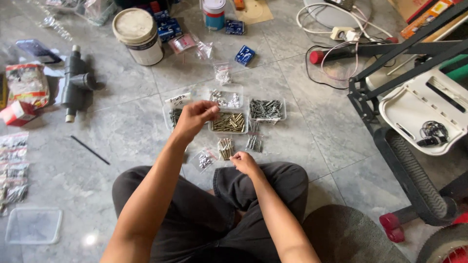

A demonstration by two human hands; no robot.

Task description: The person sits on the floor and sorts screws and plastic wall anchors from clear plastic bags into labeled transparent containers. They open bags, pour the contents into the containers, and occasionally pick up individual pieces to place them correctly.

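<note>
Fingers of left hand pinched shut over clear tray of brass-coloured screws, contents unclear. Right hand curled, fingertips touching small screw bundle on near floor.

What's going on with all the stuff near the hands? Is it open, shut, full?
Left hand: raised, fingers pinched over the trays.
Right hand: low, beside a small bag of screws.
Brass screw tray: open, full.
Grey screw tray: open, full.
White bucket: lid on.
</note>
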